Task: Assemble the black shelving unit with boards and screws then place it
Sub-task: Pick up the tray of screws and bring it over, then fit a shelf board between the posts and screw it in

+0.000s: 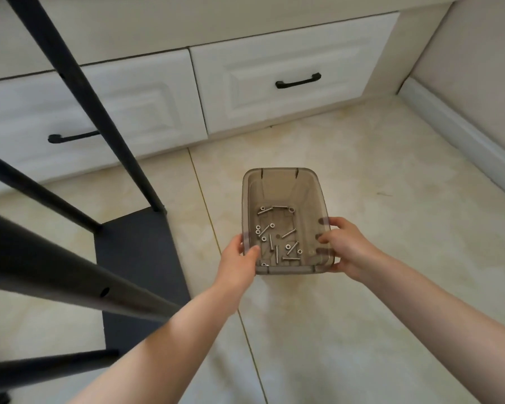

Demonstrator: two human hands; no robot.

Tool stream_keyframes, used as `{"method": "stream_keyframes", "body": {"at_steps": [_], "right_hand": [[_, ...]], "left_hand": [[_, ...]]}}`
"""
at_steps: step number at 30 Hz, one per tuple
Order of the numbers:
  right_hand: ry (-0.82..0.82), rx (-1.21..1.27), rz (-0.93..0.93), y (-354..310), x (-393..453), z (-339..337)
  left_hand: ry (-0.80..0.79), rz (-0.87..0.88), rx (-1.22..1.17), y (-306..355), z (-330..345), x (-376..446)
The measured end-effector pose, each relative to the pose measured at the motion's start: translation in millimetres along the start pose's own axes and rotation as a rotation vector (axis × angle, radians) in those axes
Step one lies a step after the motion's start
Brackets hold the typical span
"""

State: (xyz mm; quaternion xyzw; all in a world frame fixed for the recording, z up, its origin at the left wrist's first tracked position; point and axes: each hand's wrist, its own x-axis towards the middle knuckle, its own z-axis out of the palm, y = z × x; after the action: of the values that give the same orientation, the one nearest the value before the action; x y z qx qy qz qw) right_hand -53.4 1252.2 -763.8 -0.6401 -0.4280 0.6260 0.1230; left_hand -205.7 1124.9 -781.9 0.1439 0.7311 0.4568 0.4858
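Two bare hands hold one small see-through brown plastic bin [283,182] over a cream tiled floor [362,316]. The left hand [239,262] grips the bin's near left corner, thumb hooked over the rim and inside, fingers curled round the outer wall. The right hand [346,247] grips the near right side, fingers wrapped over the rim so their tips show through the wall. On the bottom of the bin lie loose silver screws [277,253] and small silver nuts [258,228]: roughly nine screws and about eight nuts, scattered and partly overlapping, so an exact count is uncertain. To the left stands the black shelving unit [79,86]: four black poles show, rising from one black board [140,252] flat on the floor. The nearest pole has one small round hole. Behind, along the floor's far edge, are two white drawers [289,53], each with one black handle [298,81].
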Motion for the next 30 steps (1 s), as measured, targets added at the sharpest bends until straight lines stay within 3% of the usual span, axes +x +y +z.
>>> {"method": "stream_keyframes", "body": {"at_steps": [6,12,18,30], "right_hand": [[-0.039,0.038,-0.019,-6,5,-2],[-0.046,0.040,-0.028,2,-11,-12],[0.054,-0.091,-0.118,0,-58,-24],[-0.101,-0.288,-0.403,-71,-199,-3]], "left_hand": [[0.011,-0.005,0.013,12,-1,7],[0.037,0.067,0.352,16,-19,-15],[-0.067,0.073,0.572,16,-54,-68],[-0.136,0.119,0.650,53,-127,-210]]}}
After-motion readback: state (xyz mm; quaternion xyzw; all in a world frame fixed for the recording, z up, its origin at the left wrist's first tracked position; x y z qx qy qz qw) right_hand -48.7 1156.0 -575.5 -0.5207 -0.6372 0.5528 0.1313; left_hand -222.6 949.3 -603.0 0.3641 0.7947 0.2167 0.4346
